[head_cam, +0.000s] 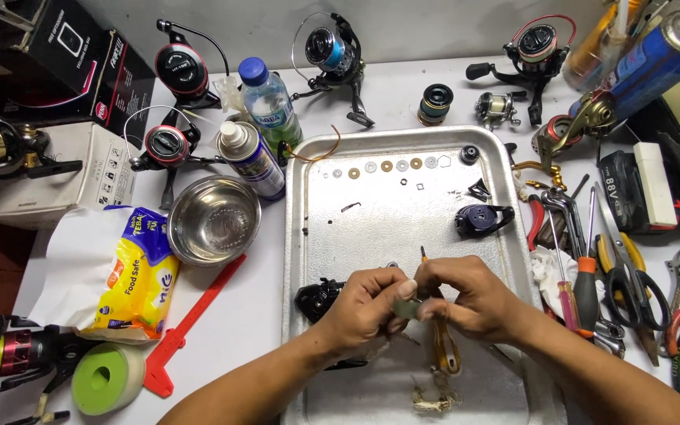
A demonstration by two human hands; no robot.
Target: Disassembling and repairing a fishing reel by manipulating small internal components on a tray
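My left hand (pixel 362 308) and my right hand (pixel 466 297) meet over the near half of a metal tray (pixel 316 252). Together they pinch a small greenish-grey part (pixel 405 308) between the fingertips. A thin orange-handled tool (pixel 428 271) rises through my right hand's fingers, and an amber looped piece (pixel 444 354) hangs below it. A black reel body (pixel 318 299) lies just left of my left hand. Small washers (pixel 387 166) sit in a row at the tray's far end, with a dark blue reel part (pixel 482 219) at right.
A steel bowl (pixel 213 219), spray can (pixel 252 158), water bottle (pixel 270 103), tissue pack (pixel 137 275) and red caliper (pixel 190 321) lie left of the tray. Fishing reels (pixel 332 51) line the back. Pliers, scissors and screwdrivers (pixel 588 267) crowd the right side.
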